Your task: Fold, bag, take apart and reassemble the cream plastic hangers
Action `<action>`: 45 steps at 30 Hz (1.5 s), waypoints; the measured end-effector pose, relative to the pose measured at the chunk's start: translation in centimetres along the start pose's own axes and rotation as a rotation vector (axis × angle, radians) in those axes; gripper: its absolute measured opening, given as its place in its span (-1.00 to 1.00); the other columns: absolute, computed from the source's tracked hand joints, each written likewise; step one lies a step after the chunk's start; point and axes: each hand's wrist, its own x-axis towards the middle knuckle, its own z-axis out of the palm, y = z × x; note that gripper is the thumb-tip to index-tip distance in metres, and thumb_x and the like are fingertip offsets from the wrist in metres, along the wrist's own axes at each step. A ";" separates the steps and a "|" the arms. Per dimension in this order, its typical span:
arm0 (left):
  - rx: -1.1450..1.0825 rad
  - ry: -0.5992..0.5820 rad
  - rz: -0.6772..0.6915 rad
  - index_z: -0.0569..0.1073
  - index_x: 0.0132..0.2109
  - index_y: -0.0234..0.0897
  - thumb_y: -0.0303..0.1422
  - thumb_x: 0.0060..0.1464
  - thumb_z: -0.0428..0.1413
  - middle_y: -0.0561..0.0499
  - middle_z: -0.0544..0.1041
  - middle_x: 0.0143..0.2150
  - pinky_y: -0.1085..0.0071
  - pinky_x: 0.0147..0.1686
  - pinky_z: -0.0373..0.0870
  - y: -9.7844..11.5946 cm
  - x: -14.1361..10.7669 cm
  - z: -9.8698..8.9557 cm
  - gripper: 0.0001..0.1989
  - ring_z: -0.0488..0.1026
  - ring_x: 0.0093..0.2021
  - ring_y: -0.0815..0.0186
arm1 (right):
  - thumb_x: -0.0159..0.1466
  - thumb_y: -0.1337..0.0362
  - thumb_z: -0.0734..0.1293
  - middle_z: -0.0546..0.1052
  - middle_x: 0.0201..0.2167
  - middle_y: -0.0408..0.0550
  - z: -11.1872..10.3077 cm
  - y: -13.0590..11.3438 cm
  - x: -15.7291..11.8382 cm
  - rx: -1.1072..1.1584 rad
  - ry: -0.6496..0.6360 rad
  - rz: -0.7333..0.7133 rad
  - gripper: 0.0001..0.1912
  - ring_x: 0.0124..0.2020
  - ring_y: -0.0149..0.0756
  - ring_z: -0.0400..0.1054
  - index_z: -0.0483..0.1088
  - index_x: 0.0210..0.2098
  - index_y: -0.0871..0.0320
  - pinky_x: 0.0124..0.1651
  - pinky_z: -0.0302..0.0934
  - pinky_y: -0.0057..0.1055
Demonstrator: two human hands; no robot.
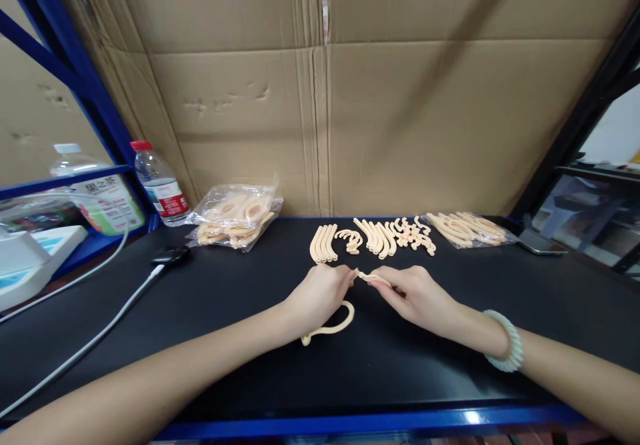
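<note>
Cream-coloured, the slim strip [369,277] in my right hand [423,297] runs roughly left to right, over about the middle of the black worktop [395,372]. From afar I see its free tip pointing at my left hand [320,298], its other end dipping slightly toward the near edge as it goes into my right fingers. Those fingers are pinching it, thumb on the near side. My left fingers are closed around a short stub [357,274] of the same colour. Tip and stub look nearly end to end in the narrow gap between my hands; I can't tell whether they touch or form one piece. Neither hand looks clearly nearer to that meeting point.

Just on the near side of my left hand, a curved cord [327,330] bends round toward the right; whether it joins the stub is hidden by my grip. Beyond my hands, toward the far edge, I have straight pieces [324,242], curled pieces [351,237] and a cluster of small wavy pieces [413,233], with bagged pieces [467,228] farther right.
</note>
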 end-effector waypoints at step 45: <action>-1.020 0.290 -0.506 0.26 -0.27 -0.30 -0.18 0.17 0.10 0.02 0.56 -0.51 0.60 -0.60 0.42 0.0 0.3 -0.6 -0.73 0.50 -0.57 0.41 | 0.32 0.32 0.26 0.55 -0.11 0.06 -1.1 0.2 0.5 -0.790 0.021 -0.852 -0.67 -0.10 -0.12 0.30 0.33 0.07 0.28 -0.05 0.25 -0.16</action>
